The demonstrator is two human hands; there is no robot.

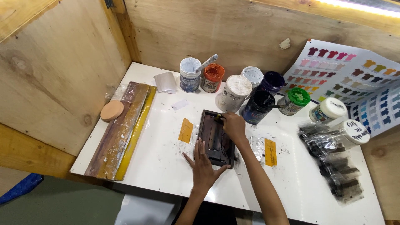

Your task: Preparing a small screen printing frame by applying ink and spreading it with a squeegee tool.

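A small dark rectangular frame (210,125) lies on the white table (158,154), near its middle. My left hand (203,164) rests flat on the frame's near end, fingers spread, pressing it down. My right hand (233,127) is closed on a small tool with a yellowish handle (218,117) at the frame's far right edge. An open jar of dark ink (258,106) stands just beyond my right hand.
Several ink jars stand along the back: a white one with a stick (189,74), orange (213,77), green (295,101), capped white ones (329,110). Long wooden squeegees (121,129) lie at left. A colour chart (354,79) leans at right, stained plastic sheets (337,166) below it.
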